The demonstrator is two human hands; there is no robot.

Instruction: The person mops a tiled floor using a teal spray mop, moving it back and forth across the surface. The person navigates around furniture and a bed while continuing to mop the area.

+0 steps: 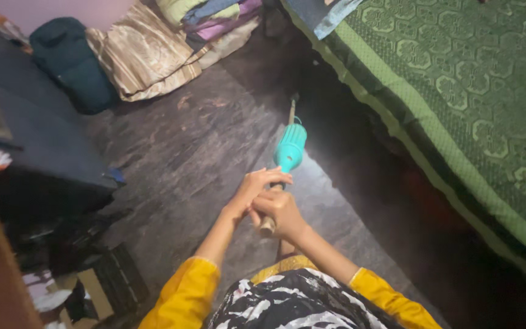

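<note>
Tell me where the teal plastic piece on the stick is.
The teal plastic piece sits mid-frame on the stick, just beyond both hands, above the dark floor beside the green bed.

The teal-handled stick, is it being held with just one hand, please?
No, both the left hand and the right hand grip the teal-handled stick.

A teal broom collar (290,149), a green patterned bedspread (476,91), yellow sleeves (184,292), and a dark, streaked floor (196,146).

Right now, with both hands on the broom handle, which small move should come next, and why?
Probably push the broom a little further toward the bed. Both the left hand and right hand grip the handle, and its far end already points into the dark gap beneath the bed.
</note>
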